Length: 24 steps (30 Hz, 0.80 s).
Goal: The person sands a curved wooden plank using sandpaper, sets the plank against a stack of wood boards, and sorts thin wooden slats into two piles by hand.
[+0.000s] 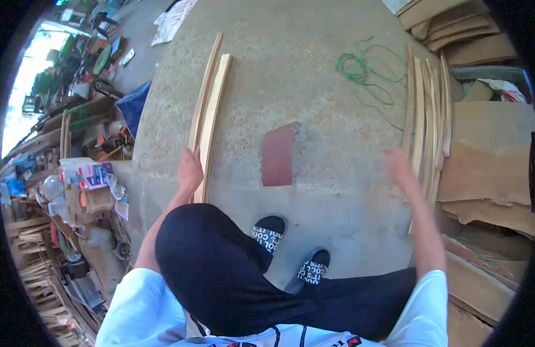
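Observation:
My left hand (190, 170) is closed round the near end of a thin wooden strip (206, 87) on the left side of the floor. Right beside that strip lies a wider, paler one (216, 107), roughly parallel to it. My right hand (398, 168) is smeared by motion, at the left edge of a bundle of several long wooden strips (432, 115); its fingers cannot be made out. Between my hands a dark red rectangular sheet (278, 156) lies flat on the concrete.
Tangled green cord (357, 68) lies beyond my right hand. Large brown boards (481, 156) are stacked at the right. Bottles, bags and scrap wood (33, 237) crowd the left side, near a blue tarp (133, 107). My slippered feet (269, 231) are on the floor ahead.

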Each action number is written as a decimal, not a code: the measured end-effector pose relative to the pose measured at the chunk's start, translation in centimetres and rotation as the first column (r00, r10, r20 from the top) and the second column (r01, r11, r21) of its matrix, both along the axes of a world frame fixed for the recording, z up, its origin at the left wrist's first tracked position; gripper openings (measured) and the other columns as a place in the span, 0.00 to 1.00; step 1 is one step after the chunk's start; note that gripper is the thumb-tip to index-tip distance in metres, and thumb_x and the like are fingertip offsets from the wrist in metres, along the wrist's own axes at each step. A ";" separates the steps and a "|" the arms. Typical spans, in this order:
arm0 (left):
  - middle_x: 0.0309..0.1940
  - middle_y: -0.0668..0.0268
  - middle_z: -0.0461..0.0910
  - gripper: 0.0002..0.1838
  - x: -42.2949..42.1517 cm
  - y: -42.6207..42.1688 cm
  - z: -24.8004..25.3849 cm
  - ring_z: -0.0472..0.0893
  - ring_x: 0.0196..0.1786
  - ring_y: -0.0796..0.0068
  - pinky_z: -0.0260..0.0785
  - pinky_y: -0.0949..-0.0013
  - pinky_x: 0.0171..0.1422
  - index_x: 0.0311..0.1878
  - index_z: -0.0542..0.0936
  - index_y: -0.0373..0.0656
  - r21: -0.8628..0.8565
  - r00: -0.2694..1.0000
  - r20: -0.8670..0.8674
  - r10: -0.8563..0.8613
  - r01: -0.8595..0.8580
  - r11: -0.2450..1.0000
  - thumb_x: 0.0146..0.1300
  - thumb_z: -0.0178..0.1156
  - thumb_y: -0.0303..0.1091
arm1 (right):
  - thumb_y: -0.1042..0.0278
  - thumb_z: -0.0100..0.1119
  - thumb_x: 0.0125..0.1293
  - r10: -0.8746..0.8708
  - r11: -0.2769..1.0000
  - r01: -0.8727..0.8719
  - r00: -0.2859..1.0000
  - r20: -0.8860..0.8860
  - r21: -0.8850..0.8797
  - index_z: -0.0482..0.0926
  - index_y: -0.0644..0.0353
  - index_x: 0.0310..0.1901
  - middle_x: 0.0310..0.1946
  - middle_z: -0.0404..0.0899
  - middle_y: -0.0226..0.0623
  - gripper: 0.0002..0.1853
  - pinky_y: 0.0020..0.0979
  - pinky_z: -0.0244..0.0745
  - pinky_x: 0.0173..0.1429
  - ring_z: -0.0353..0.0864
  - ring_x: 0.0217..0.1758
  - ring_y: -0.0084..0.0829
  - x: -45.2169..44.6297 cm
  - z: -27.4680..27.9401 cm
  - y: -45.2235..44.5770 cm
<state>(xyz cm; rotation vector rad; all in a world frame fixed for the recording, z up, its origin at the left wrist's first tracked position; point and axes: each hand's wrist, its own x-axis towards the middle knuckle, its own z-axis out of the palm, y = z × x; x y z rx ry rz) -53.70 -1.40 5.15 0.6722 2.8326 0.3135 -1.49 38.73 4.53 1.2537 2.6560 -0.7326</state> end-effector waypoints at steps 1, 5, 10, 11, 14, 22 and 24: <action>0.47 0.37 0.79 0.24 0.6 -2.1 -1.0 0.78 0.52 0.32 0.69 0.39 0.55 0.51 0.69 0.34 -0.022 0.999 -0.053 -0.001 0.000 1.000 0.80 0.45 0.52 | 0.60 0.57 0.71 -0.060 0.995 0.058 0.998 0.018 0.078 0.81 0.61 0.60 0.59 0.80 0.51 0.20 0.45 0.72 0.68 0.78 0.62 0.51 3.1 2.4 1.5; 0.46 0.38 0.80 0.24 2.5 -7.2 -2.6 0.80 0.50 0.35 0.71 0.40 0.54 0.51 0.69 0.33 -0.145 0.999 0.023 0.022 -0.018 0.989 0.79 0.47 0.52 | 0.55 0.54 0.75 -0.318 0.938 0.266 0.916 0.245 0.221 0.80 0.65 0.57 0.50 0.84 0.56 0.21 0.46 0.76 0.62 0.82 0.57 0.54 16.2 5.8 9.0; 0.44 0.40 0.78 0.22 2.9 -7.7 -3.2 0.79 0.50 0.37 0.71 0.44 0.54 0.48 0.71 0.33 -0.071 0.991 -0.132 -0.032 0.022 0.997 0.77 0.52 0.49 | 0.53 0.55 0.75 -0.350 0.896 0.289 0.927 0.133 0.338 0.82 0.66 0.51 0.46 0.84 0.59 0.21 0.49 0.77 0.58 0.83 0.53 0.57 22.5 3.7 14.3; 0.43 0.41 0.77 0.21 2.9 -7.4 -3.2 0.78 0.50 0.38 0.71 0.45 0.54 0.48 0.71 0.33 -0.047 0.986 -0.153 -0.066 0.060 0.997 0.77 0.54 0.47 | 0.53 0.56 0.74 -0.359 0.870 0.336 0.933 -0.003 0.361 0.84 0.67 0.47 0.42 0.84 0.59 0.21 0.50 0.78 0.54 0.84 0.50 0.57 22.3 3.8 14.9; 0.42 0.42 0.76 0.20 1.8 -7.0 -5.9 0.77 0.50 0.39 0.71 0.46 0.54 0.46 0.72 0.33 -0.043 0.979 -0.138 -0.147 0.142 0.989 0.76 0.55 0.47 | 0.54 0.52 0.74 -0.381 0.886 0.327 0.918 0.111 0.330 0.84 0.66 0.46 0.48 0.83 0.60 0.21 0.53 0.77 0.55 0.83 0.53 0.58 15.6 4.8 12.4; 0.44 0.41 0.79 0.24 0.0 -6.7 -7.6 0.79 0.50 0.40 0.71 0.45 0.54 0.49 0.72 0.34 -0.134 0.975 -0.102 -0.198 0.184 0.974 0.76 0.55 0.51 | 0.49 0.55 0.70 -0.537 0.836 0.534 0.744 0.397 0.129 0.78 0.66 0.56 0.59 0.80 0.59 0.27 0.53 0.74 0.67 0.79 0.62 0.57 14.8 -9.7 4.4; 0.47 0.42 0.78 0.25 -0.1 -6.9 -6.8 0.78 0.53 0.41 0.71 0.46 0.57 0.53 0.72 0.34 -0.149 0.954 -0.143 -0.265 0.244 0.958 0.76 0.54 0.53 | 0.48 0.56 0.70 -0.626 0.778 0.591 0.702 0.341 0.212 0.77 0.67 0.57 0.57 0.80 0.60 0.27 0.54 0.74 0.66 0.80 0.61 0.58 10.8 -6.5 -0.7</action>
